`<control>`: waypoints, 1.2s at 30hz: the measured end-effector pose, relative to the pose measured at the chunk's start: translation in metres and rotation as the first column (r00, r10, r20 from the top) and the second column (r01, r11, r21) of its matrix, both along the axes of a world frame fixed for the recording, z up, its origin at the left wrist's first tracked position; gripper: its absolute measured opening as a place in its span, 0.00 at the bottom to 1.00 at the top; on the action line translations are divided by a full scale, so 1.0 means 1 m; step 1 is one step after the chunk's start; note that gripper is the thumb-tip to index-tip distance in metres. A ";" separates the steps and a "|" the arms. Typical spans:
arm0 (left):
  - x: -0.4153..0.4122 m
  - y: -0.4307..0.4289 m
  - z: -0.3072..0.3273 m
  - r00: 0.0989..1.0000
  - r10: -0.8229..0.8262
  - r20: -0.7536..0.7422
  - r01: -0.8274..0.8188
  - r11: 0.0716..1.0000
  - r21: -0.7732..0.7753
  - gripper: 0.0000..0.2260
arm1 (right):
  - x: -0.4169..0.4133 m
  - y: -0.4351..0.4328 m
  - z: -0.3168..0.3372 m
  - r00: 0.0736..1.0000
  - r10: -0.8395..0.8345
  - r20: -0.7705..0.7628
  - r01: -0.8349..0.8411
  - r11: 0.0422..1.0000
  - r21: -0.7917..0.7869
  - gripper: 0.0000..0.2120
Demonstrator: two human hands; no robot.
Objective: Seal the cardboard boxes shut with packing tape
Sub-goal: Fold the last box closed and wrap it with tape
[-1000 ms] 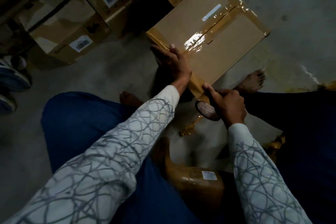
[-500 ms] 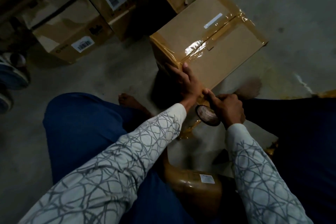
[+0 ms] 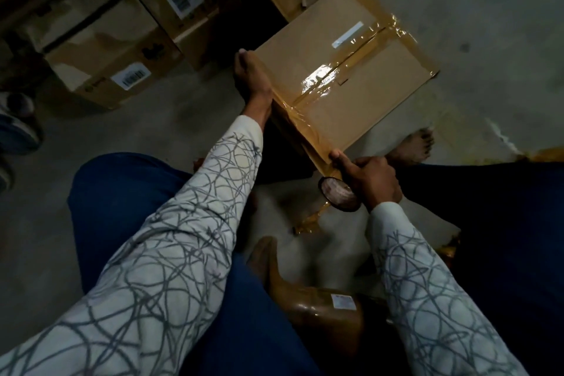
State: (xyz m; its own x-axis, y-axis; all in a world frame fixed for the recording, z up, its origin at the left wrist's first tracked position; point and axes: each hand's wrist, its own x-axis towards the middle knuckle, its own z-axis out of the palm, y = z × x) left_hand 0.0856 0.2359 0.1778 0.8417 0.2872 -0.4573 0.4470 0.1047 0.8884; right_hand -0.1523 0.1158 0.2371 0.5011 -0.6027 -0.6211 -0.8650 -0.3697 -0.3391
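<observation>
A closed cardboard box [image 3: 366,91] stands on the floor in front of me, with shiny brown tape along its centre seam and over its near edge. My left hand [image 3: 251,78] lies flat along the box's near-left edge, fingers stretched out and pressing the tape. My right hand [image 3: 370,181] grips the roll of brown packing tape [image 3: 337,194] just below the box's near corner, thumb on the taped corner. A loose strip of tape [image 3: 311,220] hangs below the roll.
Several labelled cardboard boxes [image 3: 100,49] are stacked at the upper left. A tape-wrapped parcel [image 3: 320,302] lies between my knees. My bare foot [image 3: 412,146] rests right of the box. Someone's shoes [image 3: 15,128] sit at the left edge. Bare concrete floor [image 3: 488,9] lies to the right.
My left hand slid from the box's near corner up along the near-left edge, smoothing the tape. My right hand with the roll stayed at the near corner.
</observation>
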 end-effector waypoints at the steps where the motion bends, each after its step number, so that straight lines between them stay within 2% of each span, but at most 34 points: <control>1: -0.001 -0.001 0.006 1.000 -0.002 0.030 0.003 1.000 -0.030 0.20 | 0.001 0.000 0.001 1.000 -0.002 -0.007 0.002 1.000 0.001 0.35; 2: -0.004 -0.001 0.009 0.998 -0.020 0.057 0.022 0.999 -0.036 0.18 | 0.001 0.000 0.003 1.000 -0.003 -0.008 0.003 1.000 -0.001 0.34; 4: -0.019 -0.003 0.012 0.991 -0.106 0.080 0.108 0.994 -0.026 0.22 | 0.001 0.000 0.007 1.000 0.005 -0.010 -0.006 1.000 -0.008 0.32; 7: -0.073 -0.006 0.013 0.962 -0.259 -0.088 0.271 0.946 0.177 0.36 | 0.002 0.002 0.011 1.000 0.005 -0.020 -0.004 1.000 0.005 0.34; 9: -0.118 -0.008 0.018 0.886 -0.376 -0.271 0.445 0.853 0.273 0.44 | 0.001 0.004 0.014 1.000 -0.029 -0.004 0.029 0.999 0.013 0.38; 10: -0.141 -0.010 0.030 0.837 -0.444 -0.321 0.519 0.830 0.205 0.46 | 0.001 0.006 0.016 0.999 -0.042 0.007 0.041 0.999 0.020 0.39; 11: -0.163 -0.014 0.037 0.792 -0.505 -0.342 0.551 0.833 0.046 0.49 | 0.000 0.008 0.018 0.998 -0.056 0.017 0.055 0.998 0.026 0.39; 13: -0.200 -0.020 0.039 0.760 -0.540 -0.360 0.481 0.841 -0.247 0.49 | -0.002 0.013 0.020 0.994 -0.097 0.042 0.096 0.995 0.030 0.37; 15: -0.232 -0.022 0.034 0.776 -0.460 -0.431 0.321 0.877 -0.358 0.39 | -0.007 0.016 0.020 0.989 -0.132 0.067 0.129 0.991 0.047 0.37; 18: -0.269 -0.019 0.025 0.790 -0.418 -0.449 0.210 0.873 -0.441 0.38 | -0.023 0.018 0.021 0.973 -0.173 0.155 0.151 0.978 0.144 0.34; 21: -0.285 -0.024 0.031 0.837 -0.340 -0.429 0.114 0.874 -0.472 0.36 | -0.040 0.017 0.028 0.943 -0.251 0.217 0.186 0.941 0.282 0.25; 23: -0.285 -0.025 0.037 0.883 -0.263 -0.389 0.066 0.890 -0.452 0.32 | -0.044 0.018 0.031 0.951 -0.180 0.249 0.126 0.967 0.220 0.24; 25: -0.285 -0.026 0.040 0.879 -0.285 -0.381 0.080 0.877 -0.473 0.33 | -0.043 0.016 0.032 0.959 -0.013 0.284 0.030 0.998 -0.054 0.23; 26: -0.283 -0.027 0.029 0.877 -0.309 -0.369 0.091 0.860 -0.502 0.34 | -0.042 0.014 0.036 0.951 0.086 0.296 -0.030 0.981 -0.190 0.23; 28: -0.279 -0.026 0.012 0.873 -0.339 -0.351 0.126 0.851 -0.509 0.36 | -0.041 0.009 0.043 0.907 0.290 0.306 -0.183 0.925 -0.332 0.23; 31: -0.280 -0.022 0.027 0.852 -0.365 -0.375 0.163 0.866 -0.472 0.35 | -0.041 -0.002 0.042 0.796 0.560 0.230 -0.459 0.805 -0.375 0.20; 34: -0.280 -0.022 0.040 0.813 -0.411 -0.412 0.202 0.863 -0.464 0.40 | -0.042 -0.004 0.040 0.803 0.555 0.217 -0.486 0.821 -0.301 0.20; 36: -0.279 -0.022 0.042 0.780 -0.451 -0.434 0.237 0.854 -0.462 0.45 | -0.039 -0.003 0.040 0.786 0.592 0.178 -0.512 0.785 -0.348 0.19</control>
